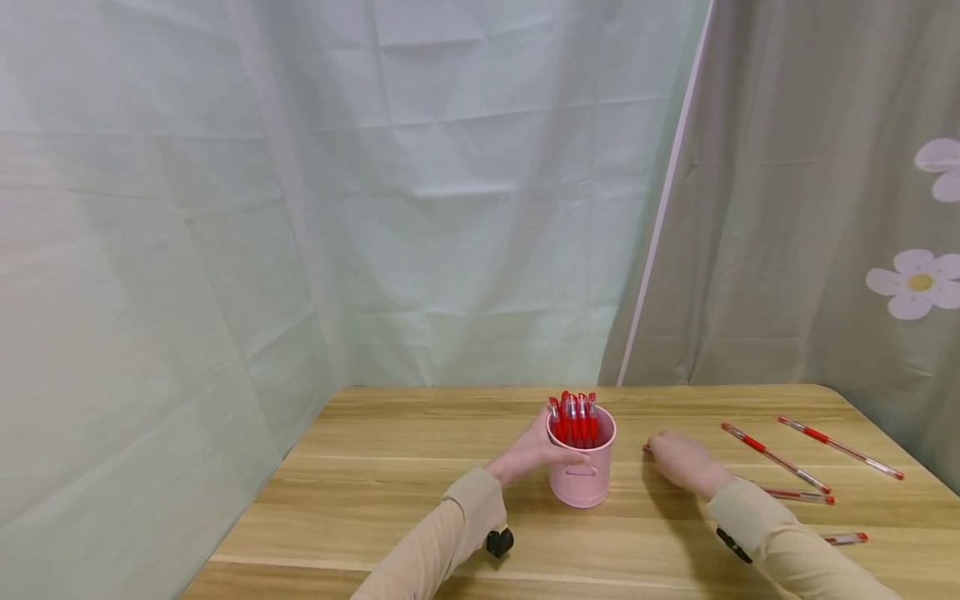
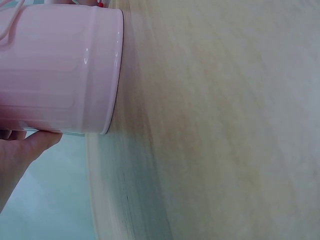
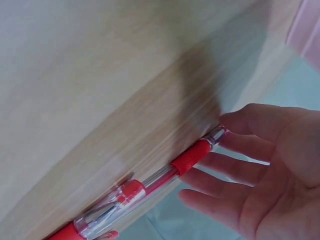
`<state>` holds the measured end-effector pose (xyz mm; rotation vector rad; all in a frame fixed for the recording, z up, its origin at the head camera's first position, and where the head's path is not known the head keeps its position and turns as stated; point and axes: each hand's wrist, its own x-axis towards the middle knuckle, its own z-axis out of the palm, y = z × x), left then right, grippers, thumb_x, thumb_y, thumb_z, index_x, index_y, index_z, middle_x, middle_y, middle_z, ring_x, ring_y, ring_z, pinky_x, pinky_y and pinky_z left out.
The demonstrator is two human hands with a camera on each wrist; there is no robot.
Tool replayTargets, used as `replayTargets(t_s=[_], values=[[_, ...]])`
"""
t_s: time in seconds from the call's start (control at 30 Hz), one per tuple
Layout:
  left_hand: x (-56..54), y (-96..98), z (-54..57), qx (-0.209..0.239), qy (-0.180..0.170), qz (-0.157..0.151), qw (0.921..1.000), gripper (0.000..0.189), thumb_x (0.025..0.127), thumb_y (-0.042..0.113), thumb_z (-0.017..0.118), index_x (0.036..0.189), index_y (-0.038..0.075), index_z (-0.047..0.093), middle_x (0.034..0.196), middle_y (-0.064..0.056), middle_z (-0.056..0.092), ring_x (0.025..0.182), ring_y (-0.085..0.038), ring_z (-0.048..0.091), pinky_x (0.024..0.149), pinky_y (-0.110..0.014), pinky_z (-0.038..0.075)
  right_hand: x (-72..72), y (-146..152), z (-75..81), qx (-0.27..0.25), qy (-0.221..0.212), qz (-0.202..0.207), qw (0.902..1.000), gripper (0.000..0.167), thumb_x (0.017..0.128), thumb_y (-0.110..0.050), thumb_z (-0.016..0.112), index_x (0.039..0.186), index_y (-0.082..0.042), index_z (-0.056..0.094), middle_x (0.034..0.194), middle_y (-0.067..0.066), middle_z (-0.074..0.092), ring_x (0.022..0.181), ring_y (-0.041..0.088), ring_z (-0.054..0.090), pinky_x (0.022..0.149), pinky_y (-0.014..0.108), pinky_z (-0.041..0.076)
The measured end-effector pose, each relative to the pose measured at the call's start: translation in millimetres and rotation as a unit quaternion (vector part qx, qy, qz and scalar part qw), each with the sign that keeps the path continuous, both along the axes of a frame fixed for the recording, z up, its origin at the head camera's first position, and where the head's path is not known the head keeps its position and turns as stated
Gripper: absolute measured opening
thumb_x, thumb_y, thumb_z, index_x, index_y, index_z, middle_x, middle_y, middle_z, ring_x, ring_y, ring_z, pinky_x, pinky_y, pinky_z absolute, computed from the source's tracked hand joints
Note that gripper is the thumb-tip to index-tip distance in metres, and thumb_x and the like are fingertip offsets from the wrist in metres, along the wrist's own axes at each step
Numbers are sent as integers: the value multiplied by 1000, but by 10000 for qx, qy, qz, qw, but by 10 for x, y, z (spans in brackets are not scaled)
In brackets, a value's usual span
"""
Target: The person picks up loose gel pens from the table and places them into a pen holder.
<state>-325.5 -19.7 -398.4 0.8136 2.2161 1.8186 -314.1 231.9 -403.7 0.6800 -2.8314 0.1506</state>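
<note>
A small pink bucket (image 1: 580, 483) stands upright on the table, with several red-capped gel pens (image 1: 574, 421) upright inside it. My left hand (image 1: 536, 448) grips the bucket from its left side, thumb across the front near the small handle. In the left wrist view the bucket's side (image 2: 55, 70) fills the upper left, and fingers (image 2: 35, 145) curl at its lower edge. To the right of the bucket, my right hand (image 1: 681, 461) is down at the table. Its thumb and forefinger pinch the tip end of a red gel pen (image 3: 192, 156), which lies along the tabletop.
Two red pens, one (image 1: 776, 458) nearer and one (image 1: 840, 447) farther right, lie slanted on the wooden table (image 1: 405, 475). Another pen (image 1: 802, 497) lies beside the right wrist. A further pen (image 1: 846, 538) is partly hidden by the sleeve. Curtains (image 1: 480, 208) hang behind the table.
</note>
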Motion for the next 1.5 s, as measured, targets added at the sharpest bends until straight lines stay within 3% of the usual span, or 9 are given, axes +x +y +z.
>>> replayTargets(t_s=[0.3,0.43,0.67,1.07,1.27,1.5], values=[[-3,2,12,56,22,-46,10000,76,68,20,79,128,19,32,120,7,45,108,-11,45,87,-31,39,-68,40,-81,600,1150,428,9906,23,74,4,63,61,-8,49,58,5,47,53,21,49,43,36,41],[0,3,17,-12,23,39,10000,76,69,19,79,128,18,31,120,8,45,108,-11,45,88,-31,38,-95,34,-105,876,1427,447,9849,24,71,4,65,60,-9,49,57,5,48,52,22,50,42,36,42],[-19,6,6,80,162,-28,9998,74,71,14,77,129,13,31,121,5,45,109,-12,45,91,-31,35,-95,30,-103,827,1439,360,9855,23,69,6,64,59,-10,49,58,5,49,51,22,51,41,36,43],[-27,1,-14,55,111,-24,9999,76,72,12,77,131,13,30,122,5,44,110,-12,45,91,-31,35,-96,38,-63,582,1330,273,9890,24,73,7,63,63,-9,48,58,5,48,51,22,50,41,37,42],[-26,4,-10,51,127,1,9999,76,70,15,78,130,15,30,122,6,44,110,-11,45,91,-31,35,-104,24,-16,319,1214,300,9916,19,75,4,65,67,-7,52,61,6,49,55,24,52,43,37,43],[-22,14,-11,139,33,-69,9999,75,68,16,80,127,19,32,119,7,47,107,-11,47,88,-30,39,-120,8,21,145,1199,315,9922,18,70,7,67,73,-6,56,63,5,51,54,22,52,43,36,43]])
